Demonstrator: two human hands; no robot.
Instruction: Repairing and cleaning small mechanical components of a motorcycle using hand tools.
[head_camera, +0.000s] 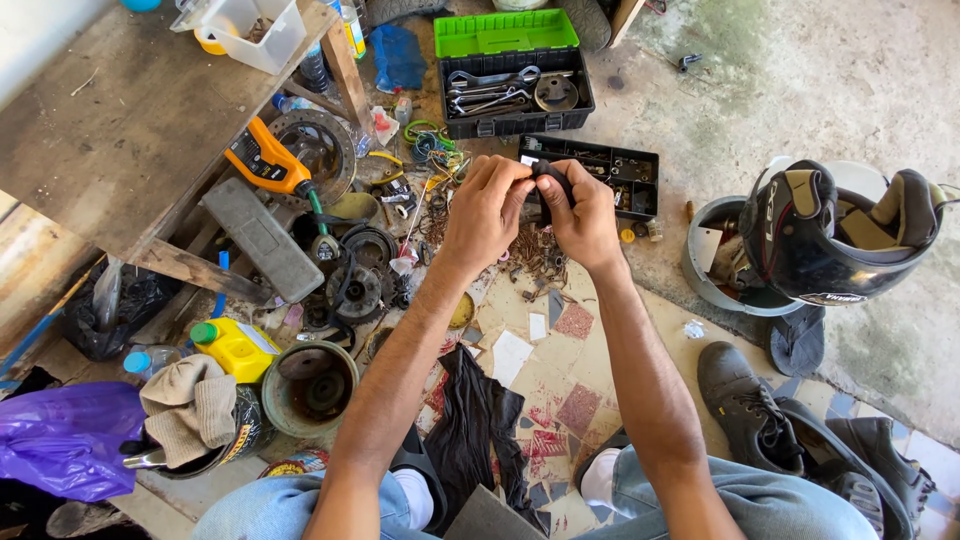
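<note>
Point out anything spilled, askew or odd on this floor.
Small rusty metal bits lie loose in a scattered pile on the floor, just beyond the left hand and right hand, which hold a small black part. A helmet sits upside down on a bucket.

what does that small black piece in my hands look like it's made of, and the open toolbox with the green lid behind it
The small black piece, pinched between left hand and right hand, looks like matte rubber or soft plastic: dull, no glint. The black toolbox with green lid looks like moulded plastic, with uniform bright colour; the wrenches inside shine like bare steel.
</note>
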